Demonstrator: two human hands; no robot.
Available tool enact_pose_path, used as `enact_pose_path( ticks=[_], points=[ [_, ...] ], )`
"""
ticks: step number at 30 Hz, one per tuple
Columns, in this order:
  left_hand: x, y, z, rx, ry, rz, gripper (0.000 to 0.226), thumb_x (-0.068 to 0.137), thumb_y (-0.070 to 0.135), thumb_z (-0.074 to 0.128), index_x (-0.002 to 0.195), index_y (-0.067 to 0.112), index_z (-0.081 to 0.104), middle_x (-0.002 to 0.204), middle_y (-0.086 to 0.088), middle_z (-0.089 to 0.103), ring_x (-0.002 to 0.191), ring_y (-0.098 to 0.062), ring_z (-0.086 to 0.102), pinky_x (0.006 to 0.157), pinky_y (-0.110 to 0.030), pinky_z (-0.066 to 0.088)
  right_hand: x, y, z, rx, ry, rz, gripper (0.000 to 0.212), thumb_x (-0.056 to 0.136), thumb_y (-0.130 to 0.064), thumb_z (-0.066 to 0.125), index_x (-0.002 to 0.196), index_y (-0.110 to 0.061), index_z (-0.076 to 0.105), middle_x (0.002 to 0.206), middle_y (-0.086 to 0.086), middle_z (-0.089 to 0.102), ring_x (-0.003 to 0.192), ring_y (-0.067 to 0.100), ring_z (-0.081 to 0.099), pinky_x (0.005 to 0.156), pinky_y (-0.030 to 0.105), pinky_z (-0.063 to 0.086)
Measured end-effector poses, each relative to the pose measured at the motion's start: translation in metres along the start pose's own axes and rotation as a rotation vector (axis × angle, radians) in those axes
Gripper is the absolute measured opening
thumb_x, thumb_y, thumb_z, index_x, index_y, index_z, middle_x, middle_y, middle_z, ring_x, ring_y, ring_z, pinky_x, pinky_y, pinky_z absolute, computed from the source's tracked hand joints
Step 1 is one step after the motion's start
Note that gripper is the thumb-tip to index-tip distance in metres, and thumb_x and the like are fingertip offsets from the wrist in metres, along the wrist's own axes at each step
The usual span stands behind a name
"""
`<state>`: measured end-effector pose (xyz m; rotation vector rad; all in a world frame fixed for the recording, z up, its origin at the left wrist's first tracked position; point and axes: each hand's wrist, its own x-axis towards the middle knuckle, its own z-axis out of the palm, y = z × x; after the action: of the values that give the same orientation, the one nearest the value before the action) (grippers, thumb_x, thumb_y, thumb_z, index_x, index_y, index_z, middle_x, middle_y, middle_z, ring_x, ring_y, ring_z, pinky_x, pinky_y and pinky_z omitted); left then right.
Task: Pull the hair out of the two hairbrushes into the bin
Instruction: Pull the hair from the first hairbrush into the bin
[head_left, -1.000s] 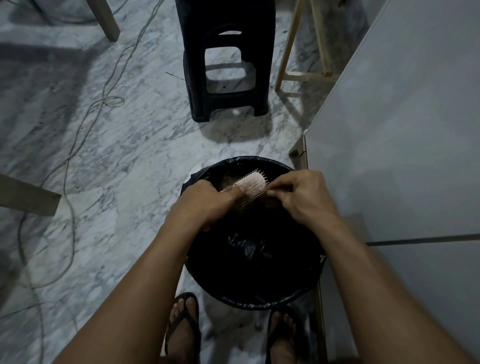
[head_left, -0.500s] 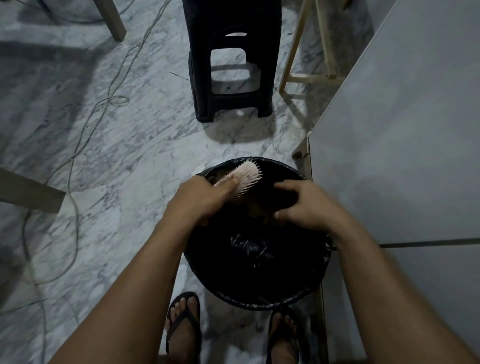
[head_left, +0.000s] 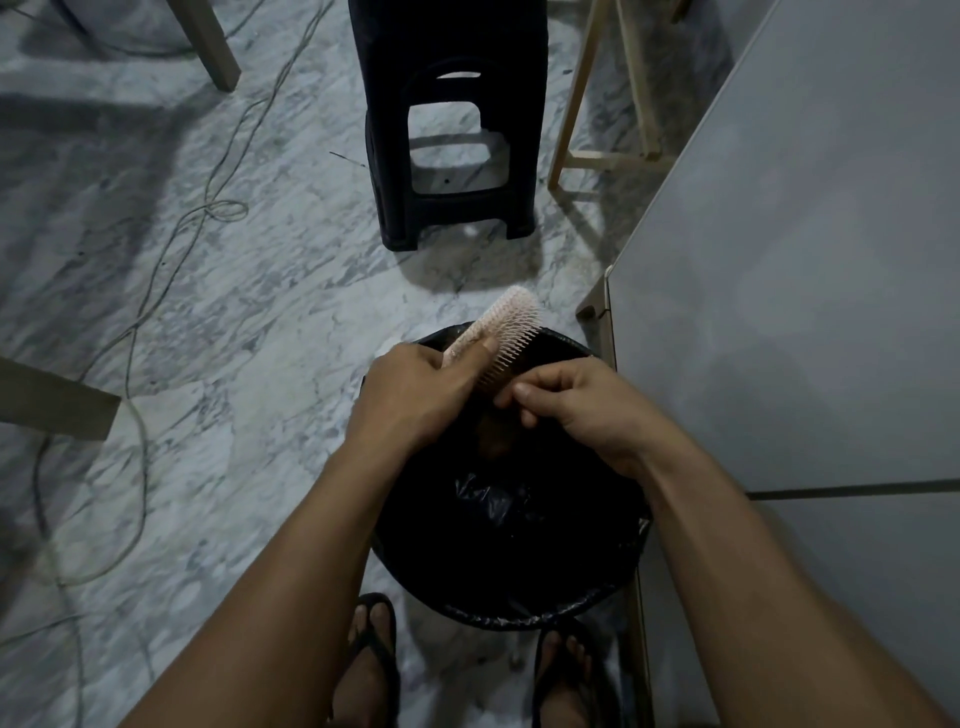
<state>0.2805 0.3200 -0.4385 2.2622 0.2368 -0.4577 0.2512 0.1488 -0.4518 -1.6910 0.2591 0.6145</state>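
A pale pink hairbrush (head_left: 506, 325) is held over the far rim of a round black bin (head_left: 511, 613) lined with a black bag. My left hand (head_left: 415, 395) grips the brush by its handle, thumb on its back, bristles facing right. My right hand (head_left: 576, 408) is at the lower bristles with fingertips pinched together; whether hair is between them is too dark to tell. A brownish clump of hair (head_left: 493, 441) lies inside the bin below my hands. Only one hairbrush is in view.
A black plastic stool (head_left: 449, 130) stands on the marble floor beyond the bin. A grey table top (head_left: 805, 260) runs along the right, close to the bin. Wooden legs (head_left: 571, 104) and loose cables (head_left: 140, 322) lie around. My feet in flip-flops (head_left: 371, 660) stand at the bin's near side.
My left hand has lifted and tilted the brush toward the bin's far rim. My right hand has come back from over the bin to the bristles and pinched.
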Motion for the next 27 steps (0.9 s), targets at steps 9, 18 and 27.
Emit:
enact_pose_path(
  ticks=[9, 18, 27],
  points=[
    [0.006, -0.013, -0.011, 0.016, 0.103, -0.122, 0.067, 0.071, 0.075, 0.055, 0.053, 0.01, 0.056, 0.057, -0.007, 0.058, 0.059, -0.03, 0.062, 0.055, -0.032, 0.042, -0.003, 0.014, -0.032, -0.669, 0.139, 0.19, 0.034, 0.092, -0.013, 0.055, 0.06, -0.021, 0.064, 0.055, -0.008, 0.058, 0.052, 0.006, 0.05, 0.055, 0.022, 0.039],
    [-0.002, 0.002, 0.001, -0.17, -0.219, -0.188, 0.028, 0.073, 0.027, 0.05, 0.069, 0.003, 0.063, 0.061, -0.014, 0.06, 0.047, -0.027, 0.054, 0.053, -0.033, 0.042, -0.001, -0.002, -0.001, 0.053, -0.025, 0.069, 0.061, 0.077, 0.002, 0.071, 0.131, -0.015, 0.049, 0.138, 0.01, 0.056, 0.128, 0.02, 0.053, 0.101, 0.038, 0.048],
    [0.0, -0.001, 0.008, -0.225, -0.246, -0.136, 0.039, 0.079, 0.042, 0.062, 0.059, 0.009, 0.062, 0.053, -0.008, 0.059, 0.045, -0.024, 0.054, 0.053, -0.031, 0.042, 0.0, 0.002, 0.0, 0.055, -0.006, 0.079, 0.009, 0.086, -0.011, 0.067, 0.086, -0.009, 0.075, 0.063, -0.001, 0.068, 0.058, 0.006, 0.061, 0.06, 0.019, 0.051]
  ],
)
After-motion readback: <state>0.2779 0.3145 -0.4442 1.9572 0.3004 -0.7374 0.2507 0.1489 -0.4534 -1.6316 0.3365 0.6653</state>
